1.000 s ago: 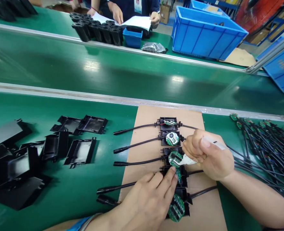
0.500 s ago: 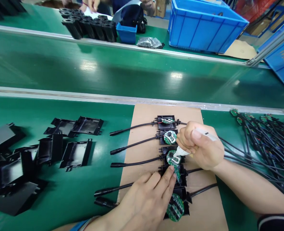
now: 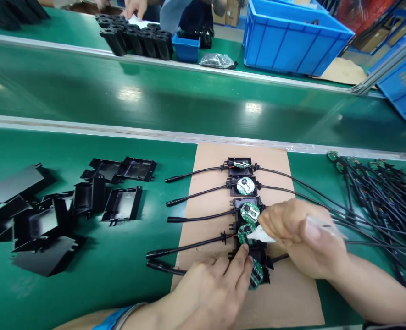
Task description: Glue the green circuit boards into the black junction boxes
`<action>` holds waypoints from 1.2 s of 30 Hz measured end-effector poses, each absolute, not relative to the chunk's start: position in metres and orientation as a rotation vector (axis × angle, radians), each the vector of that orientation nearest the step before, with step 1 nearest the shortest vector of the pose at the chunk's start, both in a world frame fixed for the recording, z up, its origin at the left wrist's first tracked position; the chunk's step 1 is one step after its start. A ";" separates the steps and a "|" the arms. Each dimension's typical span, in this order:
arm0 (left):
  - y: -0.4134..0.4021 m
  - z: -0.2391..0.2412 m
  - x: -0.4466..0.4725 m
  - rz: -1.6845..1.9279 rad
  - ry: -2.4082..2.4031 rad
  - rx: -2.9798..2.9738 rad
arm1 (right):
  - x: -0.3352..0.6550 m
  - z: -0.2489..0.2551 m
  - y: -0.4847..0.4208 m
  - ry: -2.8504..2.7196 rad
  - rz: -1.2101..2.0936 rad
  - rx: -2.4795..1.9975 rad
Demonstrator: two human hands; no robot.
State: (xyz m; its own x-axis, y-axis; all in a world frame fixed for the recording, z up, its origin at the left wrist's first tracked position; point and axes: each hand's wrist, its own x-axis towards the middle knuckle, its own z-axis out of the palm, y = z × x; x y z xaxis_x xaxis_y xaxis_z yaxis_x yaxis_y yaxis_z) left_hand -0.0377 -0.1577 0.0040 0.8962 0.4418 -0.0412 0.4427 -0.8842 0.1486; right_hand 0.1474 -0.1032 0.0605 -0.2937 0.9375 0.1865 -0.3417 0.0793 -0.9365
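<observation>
The right hand [image 3: 306, 236] is clenched around a soft paste bag [image 3: 264, 234], whose narrow white tip points left onto the fourth round circuit board [image 3: 243, 233] from the top, right of centre in the lower half of the frame; whether it touches or hovers just above is too small to tell. The left hand [image 3: 216, 284] grasps nothing: it lies flat with fingers stretched out, the foremost fingertip at the near edge of that same board. Doing this well probably calls for a light, even squeeze, the tip kept low, and the fingertip steadying the board while staying out of the paste. The third board [image 3: 250, 212], just above, bears white lines and seems a fair pattern to match; the second board [image 3: 245, 185] and the top board [image 3: 241, 165] show white too, so the wrist is best held clear of them. The lowest board [image 3: 256, 275] is partly covered by the left hand. All five sit by black cases in a column on a cardboard sheet [image 3: 285, 302]. Loose black cases [image 3: 122, 204] lie on the green table [image 3: 116, 279] at left, a heap of cables [image 3: 378, 206] at right, and a blue crate [image 3: 295, 43] stands at upper right.
</observation>
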 end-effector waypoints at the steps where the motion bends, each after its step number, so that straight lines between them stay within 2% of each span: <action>1: -0.158 0.005 -0.039 -0.030 0.681 2.889 | 0.143 0.056 -0.105 -1.257 1.449 -0.680; 9: -0.155 0.012 -0.046 0.019 0.692 2.849 | 0.131 0.036 -0.105 -1.364 1.265 -0.706; 17: -0.155 0.006 -0.048 0.188 0.767 2.880 | 0.142 0.039 -0.119 -1.426 1.318 -0.738; 36: -0.157 0.001 -0.049 0.219 0.773 2.858 | 0.146 0.044 -0.111 -1.315 1.308 -0.781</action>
State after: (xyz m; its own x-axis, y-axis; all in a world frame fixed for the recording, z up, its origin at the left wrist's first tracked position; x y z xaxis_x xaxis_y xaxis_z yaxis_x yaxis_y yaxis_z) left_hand -0.0487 -0.1566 0.0014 0.8547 0.5101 0.0963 0.4848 -0.8506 0.2036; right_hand 0.1463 -0.1113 0.0438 -0.2124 0.9495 0.2308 -0.2251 0.1823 -0.9571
